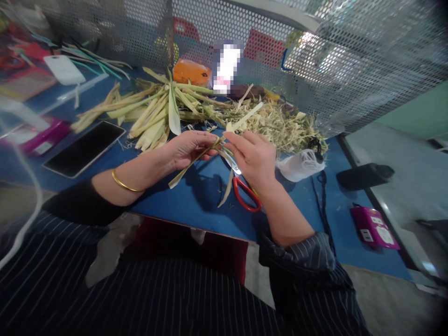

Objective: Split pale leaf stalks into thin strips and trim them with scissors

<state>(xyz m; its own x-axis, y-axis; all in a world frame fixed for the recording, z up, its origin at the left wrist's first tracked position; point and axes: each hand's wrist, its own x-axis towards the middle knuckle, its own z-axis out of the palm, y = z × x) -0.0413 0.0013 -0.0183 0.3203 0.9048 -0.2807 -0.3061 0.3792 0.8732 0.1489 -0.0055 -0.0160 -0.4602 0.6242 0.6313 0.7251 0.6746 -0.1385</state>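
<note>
My left hand (191,150) is closed on a dry leaf strip (185,173), whose free end hangs down to the left. Close beside it, my right hand (254,153) pinches a pale leaf strip (248,116) that sticks up and to the right. The strips cross between my fingertips; how they join is hidden. Beneath my hands lie scissors with red handles (248,196), and a narrow leaf piece (227,189) curls beside them. Beyond my left hand spreads a pile of long dry leaves (154,114). Behind my right hand is a heap of shredded scraps (287,126).
A dark phone (84,148) lies at left on the blue table (217,223). At right are a white string roll (301,165), a black cylinder (364,176) and a purple packet (374,226). An orange bag (191,72) stands before the perforated metal screen (140,44).
</note>
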